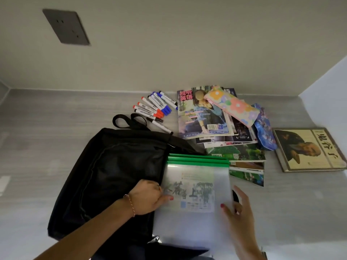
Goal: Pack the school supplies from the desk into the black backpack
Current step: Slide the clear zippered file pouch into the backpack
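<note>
Nearest the camera, both hands are on a stack of translucent zip pouches [195,186] with green closure strips. The left hand [148,197] grips the stack's left edge, thumb on top and the other fingers out of sight beneath. The right hand [238,207] has its thumb pressed on the lower right of the top pouch, the remaining fingers straight along the right edge — whether any of them curl under the stack cannot be told. A printed sheet with bamboo artwork shows through the top pouch.

The pouches lie partly over the right side of the black backpack [112,169], which rests flat on the grey desk [47,128] with its carry loops pointing away from the person. The bag's opening is not visible, nor is anything already inside it. The pouches appear to be the item in hand, not yet packed.

Everything else remains on the desk. Just beyond the pouches lies a spread of green-covered booklets [242,158]; behind them a pile of magazines [202,117] carries a floral pencil case [232,107], with a blue patterned pencil case [264,128] against its right side. A brown hardback book [308,149] lies apart at the far right. Farthest back, beside the backpack's loops, sits a cluster of whiteboard markers [155,107] with red, blue and black caps.

Assessment: packing is at an early stage — most supplies are still outstanding.
</note>
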